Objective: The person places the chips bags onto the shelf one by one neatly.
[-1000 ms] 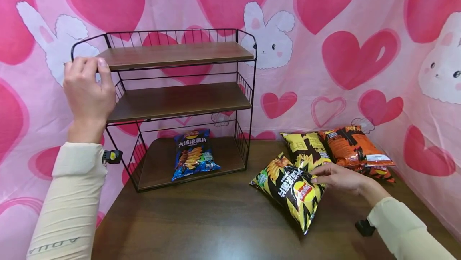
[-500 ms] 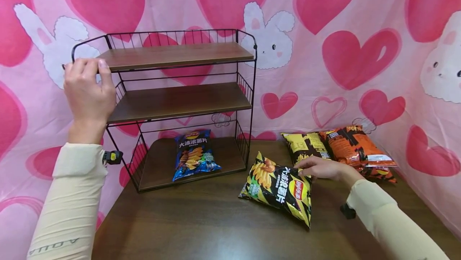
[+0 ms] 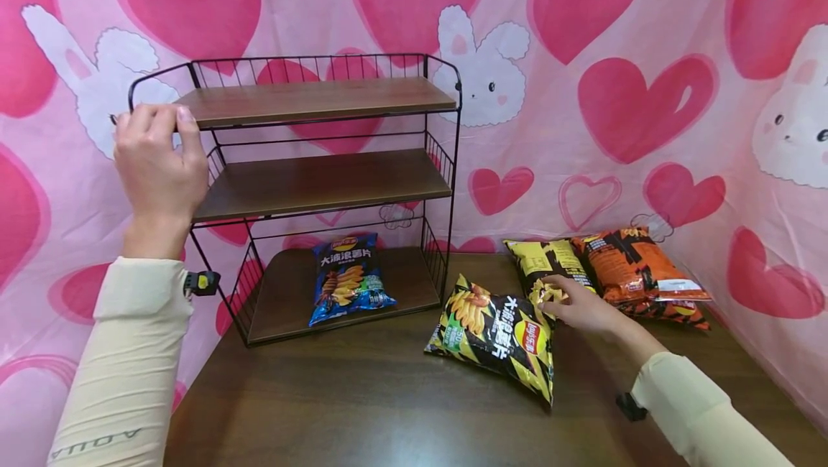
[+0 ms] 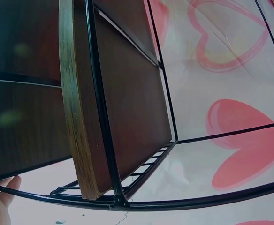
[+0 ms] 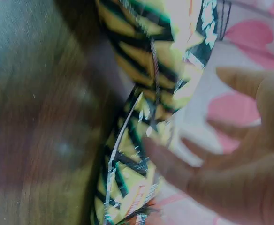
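Observation:
My left hand (image 3: 162, 165) grips the left front corner of the top tier of a three-tier shelf rack (image 3: 317, 99), which has brown boards and black wire. In the left wrist view, fingertips (image 4: 8, 187) show behind the rack's black wire. A yellow-and-black chip bag (image 3: 494, 338) lies on the table to the right of the rack. Just beyond it is my right hand (image 3: 582, 305), fingers spread and holding nothing, over the near end of a second yellow chip bag (image 3: 543, 259). The right wrist view is blurred; the fingers look apart from the bags.
A blue chip bag (image 3: 349, 276) leans back on the rack's bottom tier. Orange chip bags (image 3: 637, 266) are piled at the table's back right. Pink heart-patterned cloth (image 3: 582, 14) hangs behind and to the right of the brown table (image 3: 362, 395).
The front yellow chip bag slid left towards the rack with my right hand, which then let go and drew slightly right. My left hand stays on the rack.

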`<state>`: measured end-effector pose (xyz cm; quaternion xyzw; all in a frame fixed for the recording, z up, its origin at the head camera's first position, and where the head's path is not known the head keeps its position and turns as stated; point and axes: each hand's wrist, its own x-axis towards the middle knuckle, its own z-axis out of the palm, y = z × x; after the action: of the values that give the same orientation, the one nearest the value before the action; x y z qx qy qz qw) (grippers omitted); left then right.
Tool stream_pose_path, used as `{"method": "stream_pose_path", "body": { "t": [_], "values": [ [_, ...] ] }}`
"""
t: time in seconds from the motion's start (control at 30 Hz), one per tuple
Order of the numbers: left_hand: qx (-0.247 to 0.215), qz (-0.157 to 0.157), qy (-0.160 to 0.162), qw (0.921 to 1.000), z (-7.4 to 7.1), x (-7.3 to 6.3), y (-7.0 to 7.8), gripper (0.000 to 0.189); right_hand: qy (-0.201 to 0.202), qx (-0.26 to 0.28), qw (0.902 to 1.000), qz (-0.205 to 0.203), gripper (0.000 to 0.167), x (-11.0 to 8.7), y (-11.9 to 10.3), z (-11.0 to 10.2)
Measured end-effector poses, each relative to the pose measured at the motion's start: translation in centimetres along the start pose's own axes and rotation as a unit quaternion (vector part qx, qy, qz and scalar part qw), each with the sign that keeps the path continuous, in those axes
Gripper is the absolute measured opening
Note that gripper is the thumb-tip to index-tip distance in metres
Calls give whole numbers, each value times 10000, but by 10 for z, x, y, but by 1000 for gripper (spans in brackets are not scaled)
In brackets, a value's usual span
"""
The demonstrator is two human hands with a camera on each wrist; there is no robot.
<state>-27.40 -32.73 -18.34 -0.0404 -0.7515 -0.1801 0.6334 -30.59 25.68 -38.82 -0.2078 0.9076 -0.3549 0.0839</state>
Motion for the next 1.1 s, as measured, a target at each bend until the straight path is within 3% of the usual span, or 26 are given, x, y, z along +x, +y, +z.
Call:
{"method": "stream_pose_path", "body": {
  "t": [0.1, 0.17, 0.37, 0.43, 0.57, 0.77, 0.97, 1.1],
  "values": [
    [7, -4, 22, 10000, -1, 1, 1, 47, 463, -597, 9971, 120, 79, -13, -12, 7],
    [6, 6, 34, 10000, -1, 1, 1, 47, 545, -789, 9950, 277, 92, -22, -18, 17],
    [-4, -67, -23, 10000, -1, 2, 1, 48, 249, -740, 9920, 992, 124, -40, -27, 56],
    [-1, -29, -94, 10000, -1, 0, 1, 48, 318, -636, 9905, 1177, 133, -43, -28, 67],
    [16, -34, -129, 9999, -2, 0, 1, 48, 575, -479, 9903, 1174, 142, -41, -28, 80],
    [-17, -109, -122, 9999, -1, -2, 2, 48, 696, -475, 9919, 947, 132, -38, -25, 85],
    [-10, -211, -110, 9997, -1, -1, 4, 48, 842, -685, 9938, 222, 104, -39, -19, 81],
    [17, -235, -99, 9997, -1, 0, 4, 48, 804, -740, 9940, -57, 91, -37, -17, 71]
  ]
}}
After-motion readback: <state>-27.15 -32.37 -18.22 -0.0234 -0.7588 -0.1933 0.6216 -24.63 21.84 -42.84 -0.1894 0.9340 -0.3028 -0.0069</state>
